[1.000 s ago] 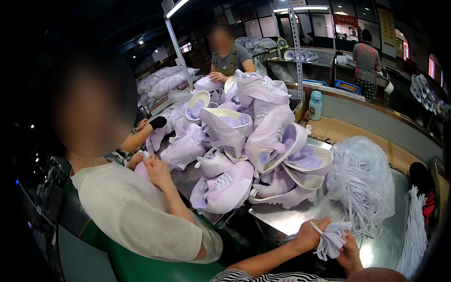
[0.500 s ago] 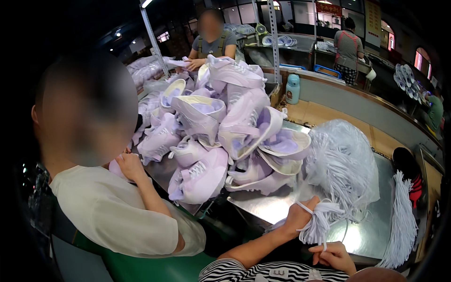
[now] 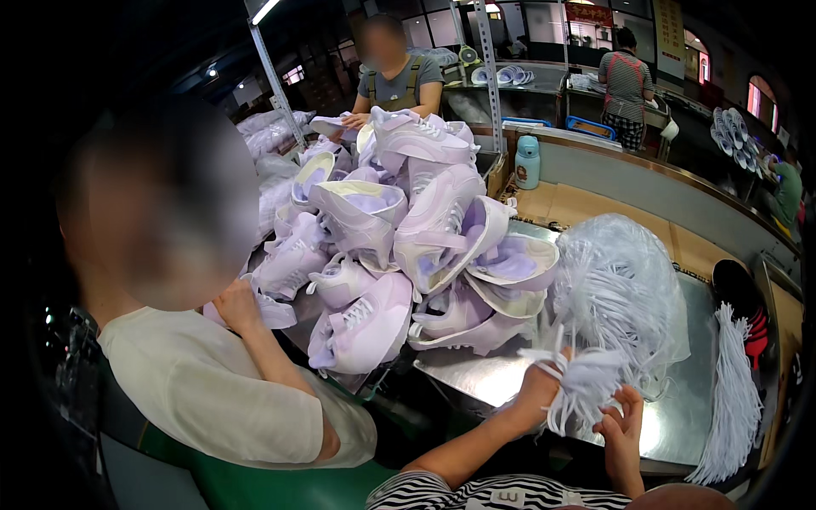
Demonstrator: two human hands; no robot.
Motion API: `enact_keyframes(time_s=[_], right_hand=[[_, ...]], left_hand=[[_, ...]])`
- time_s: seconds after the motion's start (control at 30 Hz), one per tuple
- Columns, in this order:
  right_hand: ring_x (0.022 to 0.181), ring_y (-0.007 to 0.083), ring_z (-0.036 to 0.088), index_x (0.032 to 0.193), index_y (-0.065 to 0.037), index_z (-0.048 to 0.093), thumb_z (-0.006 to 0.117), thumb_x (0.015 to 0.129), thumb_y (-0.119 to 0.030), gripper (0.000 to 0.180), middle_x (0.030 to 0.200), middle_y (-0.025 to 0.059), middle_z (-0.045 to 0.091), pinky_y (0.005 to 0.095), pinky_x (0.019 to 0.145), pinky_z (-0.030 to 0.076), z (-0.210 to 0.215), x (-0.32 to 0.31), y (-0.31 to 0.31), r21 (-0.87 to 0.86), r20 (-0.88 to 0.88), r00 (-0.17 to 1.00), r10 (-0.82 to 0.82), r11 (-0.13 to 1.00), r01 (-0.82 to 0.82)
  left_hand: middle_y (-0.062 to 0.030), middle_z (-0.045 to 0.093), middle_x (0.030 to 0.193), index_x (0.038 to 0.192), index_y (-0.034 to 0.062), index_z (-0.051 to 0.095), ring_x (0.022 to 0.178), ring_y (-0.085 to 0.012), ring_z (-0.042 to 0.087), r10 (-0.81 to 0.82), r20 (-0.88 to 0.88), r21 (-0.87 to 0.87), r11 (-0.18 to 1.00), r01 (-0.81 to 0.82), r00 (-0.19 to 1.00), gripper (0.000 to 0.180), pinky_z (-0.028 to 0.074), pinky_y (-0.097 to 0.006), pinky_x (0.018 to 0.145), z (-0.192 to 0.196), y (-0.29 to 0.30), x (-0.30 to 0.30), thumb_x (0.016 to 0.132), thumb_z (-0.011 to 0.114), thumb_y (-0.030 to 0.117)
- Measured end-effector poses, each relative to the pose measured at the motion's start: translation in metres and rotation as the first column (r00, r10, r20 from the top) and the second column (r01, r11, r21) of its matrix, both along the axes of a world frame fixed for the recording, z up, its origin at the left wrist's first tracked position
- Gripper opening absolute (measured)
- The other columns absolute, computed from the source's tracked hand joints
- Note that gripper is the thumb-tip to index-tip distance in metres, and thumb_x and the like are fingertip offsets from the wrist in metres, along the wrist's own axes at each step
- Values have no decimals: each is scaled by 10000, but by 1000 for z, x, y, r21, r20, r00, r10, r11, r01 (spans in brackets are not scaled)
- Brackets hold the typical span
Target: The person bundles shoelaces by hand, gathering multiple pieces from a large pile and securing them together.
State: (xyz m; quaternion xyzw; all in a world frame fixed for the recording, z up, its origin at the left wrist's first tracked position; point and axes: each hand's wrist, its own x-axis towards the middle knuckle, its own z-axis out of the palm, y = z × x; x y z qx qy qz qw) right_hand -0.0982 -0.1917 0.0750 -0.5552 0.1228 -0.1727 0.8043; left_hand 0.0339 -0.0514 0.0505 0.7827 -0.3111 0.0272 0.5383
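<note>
My left hand [image 3: 537, 393] is closed around a bunch of white shoelaces [image 3: 588, 381], whose loose ends fan out to the right above the metal tabletop [image 3: 476, 374]. Just right of the bunch, my right hand [image 3: 625, 429] is raised with its fingers apart and curved. I see nothing in it. Beyond the bunch, a clear plastic bag [image 3: 629, 289] full of more white laces rests on the table. A long hank of white laces [image 3: 731, 399] hangs at the table's right side.
A large pile of pale lilac sneakers [image 3: 438, 221] covers the table's left. At my left a person in a cream shirt [image 3: 212, 382] handles a shoe; another person [image 3: 395, 81] stands behind the pile. A blue bottle [image 3: 527, 161] stands at the back, red-handled scissors [image 3: 755, 338] at the right.
The lace bunch has turned upward, its ends now spreading to the right. My right hand has risen from below the bunch and its fingers have spread.
</note>
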Motion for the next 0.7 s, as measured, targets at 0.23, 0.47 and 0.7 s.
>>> enact_keyframes(time_s=[0.23,0.47,0.7], right_hand=[[715,68,576,1023,-64,538,628,871,-31,179,943,18,624,187,574,434,-15,12,-19,4,47,999,23,1000,-23],[732,96,597,1072,-34,560,633,853,10,234,958,46,637,224,566,462,-9,20,-18,220,-13,994,110,970,-104],[692,96,544,978,33,633,618,830,79,156,889,18,551,227,600,442,-13,16,-19,-292,-129,983,132,942,-165]], left_hand=[[-154,573,757,962,70,514,731,-376,608,-34,236,55,998,22,971,264,455,-445,604,2,-1,-13,779,673,176],[-156,568,753,958,73,527,719,-370,604,4,247,14,1000,-7,969,227,465,-435,606,-13,-4,-12,787,662,139],[-159,586,769,1011,57,540,741,-377,606,0,232,28,1000,-7,973,342,463,-447,618,-2,-4,-16,754,706,209]])
